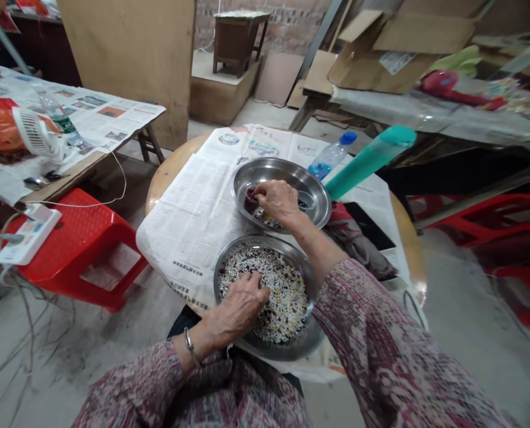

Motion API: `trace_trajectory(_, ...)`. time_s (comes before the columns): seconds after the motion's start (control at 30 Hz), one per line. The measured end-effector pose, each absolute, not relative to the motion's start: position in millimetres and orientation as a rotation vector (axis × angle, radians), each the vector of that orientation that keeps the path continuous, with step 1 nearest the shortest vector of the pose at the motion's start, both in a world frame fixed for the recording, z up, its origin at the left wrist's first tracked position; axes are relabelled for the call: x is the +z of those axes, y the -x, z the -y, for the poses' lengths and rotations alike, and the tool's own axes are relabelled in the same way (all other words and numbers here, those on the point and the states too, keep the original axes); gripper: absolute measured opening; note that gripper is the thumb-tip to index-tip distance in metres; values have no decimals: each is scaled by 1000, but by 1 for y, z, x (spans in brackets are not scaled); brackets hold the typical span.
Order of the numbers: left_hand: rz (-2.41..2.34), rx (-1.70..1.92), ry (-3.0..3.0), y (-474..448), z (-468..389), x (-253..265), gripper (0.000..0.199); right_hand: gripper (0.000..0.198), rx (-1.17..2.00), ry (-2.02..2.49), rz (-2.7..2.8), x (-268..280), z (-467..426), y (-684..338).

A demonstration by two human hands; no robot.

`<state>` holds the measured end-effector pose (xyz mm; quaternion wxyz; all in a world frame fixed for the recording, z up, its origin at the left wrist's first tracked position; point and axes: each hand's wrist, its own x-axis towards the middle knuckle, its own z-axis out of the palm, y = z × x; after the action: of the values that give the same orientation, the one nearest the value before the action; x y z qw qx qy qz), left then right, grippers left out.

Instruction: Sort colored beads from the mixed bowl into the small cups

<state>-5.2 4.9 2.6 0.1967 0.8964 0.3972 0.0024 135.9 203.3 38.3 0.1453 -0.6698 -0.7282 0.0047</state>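
A steel bowl (312,342) at the near edge of the round table holds a spread of small mixed bead-like pieces (280,297), mostly white with yellow, dark red and black. My left hand (242,303) rests on these pieces with its fingers curled in; whatever they pinch is hidden. Just beyond is a second steel bowl (322,205), with small containers inside. One is a cup of dark red pieces (250,201). Over that cup my right hand (279,201) has thumb and fingertips pressed together, and anything between them is too small to make out.
Newspaper (180,220) covers the round table. Behind the bowls are a blue-capped bottle (331,156) and a green tube-like roll (372,161); a dark flat object (367,224) lies on cloth at right. A red stool (87,244) with a power strip (28,235) stands left.
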Motion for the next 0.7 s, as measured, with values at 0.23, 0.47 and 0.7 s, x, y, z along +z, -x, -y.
trace_trajectory(0.23,-749,96,-2688,-12,3,-6,19,20,80,1804,1934,44,-190,-139)
trace_trajectory(0.47,-876,33,-2708,-17,-33,-4,23,20,161,1604,1877,51,-144,-153)
trace_trajectory(0.7,-1188,61,-2589,20,-19,7,23,17,346,1549,1997,32,-54,-180)
